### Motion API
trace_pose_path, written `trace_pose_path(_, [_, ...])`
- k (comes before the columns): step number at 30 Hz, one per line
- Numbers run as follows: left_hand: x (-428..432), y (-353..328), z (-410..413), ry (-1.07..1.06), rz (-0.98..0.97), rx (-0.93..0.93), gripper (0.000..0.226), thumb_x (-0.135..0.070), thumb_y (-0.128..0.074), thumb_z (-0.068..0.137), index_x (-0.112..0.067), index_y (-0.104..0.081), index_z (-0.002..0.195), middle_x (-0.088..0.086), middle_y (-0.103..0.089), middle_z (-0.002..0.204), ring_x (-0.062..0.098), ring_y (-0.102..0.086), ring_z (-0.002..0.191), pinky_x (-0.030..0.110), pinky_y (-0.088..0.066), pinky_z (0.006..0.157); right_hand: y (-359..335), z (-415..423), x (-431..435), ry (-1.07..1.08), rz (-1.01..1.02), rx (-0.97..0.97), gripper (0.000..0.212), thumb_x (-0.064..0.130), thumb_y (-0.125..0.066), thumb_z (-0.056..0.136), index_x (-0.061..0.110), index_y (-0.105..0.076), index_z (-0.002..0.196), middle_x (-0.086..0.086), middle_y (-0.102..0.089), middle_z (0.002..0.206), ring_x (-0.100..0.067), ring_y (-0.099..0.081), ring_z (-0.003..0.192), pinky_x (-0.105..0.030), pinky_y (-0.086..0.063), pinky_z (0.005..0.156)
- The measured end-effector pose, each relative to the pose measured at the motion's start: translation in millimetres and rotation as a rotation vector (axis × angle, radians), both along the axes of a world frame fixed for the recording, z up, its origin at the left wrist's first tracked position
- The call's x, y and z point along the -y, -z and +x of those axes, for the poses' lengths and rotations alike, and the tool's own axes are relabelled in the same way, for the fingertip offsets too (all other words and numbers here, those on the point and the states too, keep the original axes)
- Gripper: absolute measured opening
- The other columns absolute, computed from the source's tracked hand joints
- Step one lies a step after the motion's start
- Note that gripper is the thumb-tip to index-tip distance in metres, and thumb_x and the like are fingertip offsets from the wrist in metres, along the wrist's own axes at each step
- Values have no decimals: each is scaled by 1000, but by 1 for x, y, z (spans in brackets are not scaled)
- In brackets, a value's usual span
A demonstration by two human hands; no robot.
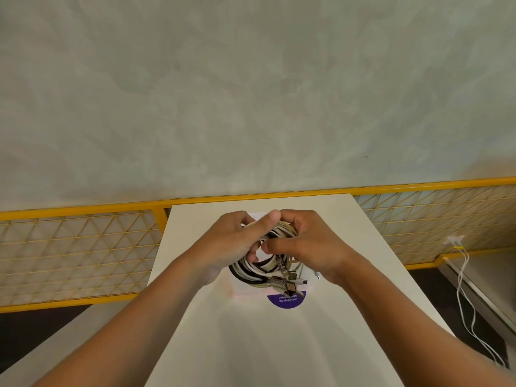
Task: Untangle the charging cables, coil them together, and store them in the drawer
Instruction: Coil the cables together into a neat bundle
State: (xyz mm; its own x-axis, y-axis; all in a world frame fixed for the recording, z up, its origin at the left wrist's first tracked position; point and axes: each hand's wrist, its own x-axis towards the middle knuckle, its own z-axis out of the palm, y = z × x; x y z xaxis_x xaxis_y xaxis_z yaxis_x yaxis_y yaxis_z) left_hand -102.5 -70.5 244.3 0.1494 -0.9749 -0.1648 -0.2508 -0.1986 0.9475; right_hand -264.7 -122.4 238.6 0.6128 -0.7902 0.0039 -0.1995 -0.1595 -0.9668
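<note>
black, white and beige cables [258, 270] wound in one round coil, metal plugs [287, 283] sticking out at 5 o'clock.

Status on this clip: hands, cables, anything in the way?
Left hand, right hand both gripping cable coil over table. Plugs dangling. No drawer in view.

2 bare forearms [145, 311] (hands [231, 243] bare too)

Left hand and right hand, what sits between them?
The coiled bundle of charging cables, gripped by the left hand and right hand, in the head view.
</note>
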Motion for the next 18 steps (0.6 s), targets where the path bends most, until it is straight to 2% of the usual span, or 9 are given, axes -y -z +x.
trace_pose_path(1, [1, 0, -2, -17, -18, 11, 80, -76, -62, 63, -2, -61, 95, -10, -57, 51, 12, -56, 51, 34, -55, 73, 0, 0, 1, 7, 2, -3, 28, 4, -79, 79, 18, -74, 102, 1, -76, 89, -15, -71, 81, -32, -58, 74])
trace_pose_path(3, [2, 1, -5, -72, -69, 14, 74, -72, -63, 62, -2, -63, 86, -12, -54, 49, 13, -54, 50, 28, -48, 60, -2, -1, 3, 11, 33, 2, 27, 5, -79, 80, 18, -73, 104, 4, -73, 82, -10, -63, 68, -23, -46, 59])
trace_pose_path(6, [2, 8, -3, -126, -111, -28, 69, -70, -68, 62, -3, -65, 77, -9, -50, 48, 14, -48, 46, 33, -44, 61, -6, -8, 9, 22, 70, 76, 15, 6, -71, 89, 13, -75, 102, 7, -67, 69, -10, -41, 53, -23, -32, 51])
trace_pose_path(8, [2, 12, -2, -149, -105, -37, 61, -69, -70, 62, -9, -62, 68, -10, -48, 47, 14, -46, 46, 35, -44, 61, -8, -10, 11, 86, -24, 38, 11, 15, -69, 94, 13, -77, 101, 17, -64, 61, -4, -41, 45, -18, -34, 51])
trace_pose_path(10, [1, 14, -2, -166, -90, -52, 57, -69, -70, 62, -13, -57, 62, -11, -46, 45, 14, -45, 45, 35, -44, 62, -7, -9, 11, 138, -138, -25, 14, 22, -69, 95, 16, -79, 101, 22, -63, 56, -2, -49, 43, -12, -39, 51])
trace_pose_path(14, [1, 15, -5, -167, -103, -101, 59, -67, -73, 64, -13, -51, 61, -11, -41, 44, 15, -43, 46, 38, -42, 63, 0, -7, 14, 254, -212, -54, 12, 24, -70, 94, 23, -82, 95, 9, -72, 69, -11, -60, 47, -26, -51, 55])
trace_pose_path(18, [2, 12, -9, -205, -117, -141, 58, -64, -75, 64, -11, -51, 62, -8, -40, 46, 16, -39, 47, 34, -42, 59, 5, -4, 15, 338, -227, -2, 13, 20, -69, 95, 20, -82, 92, 9, -72, 69, -13, -60, 47, -25, -49, 54])
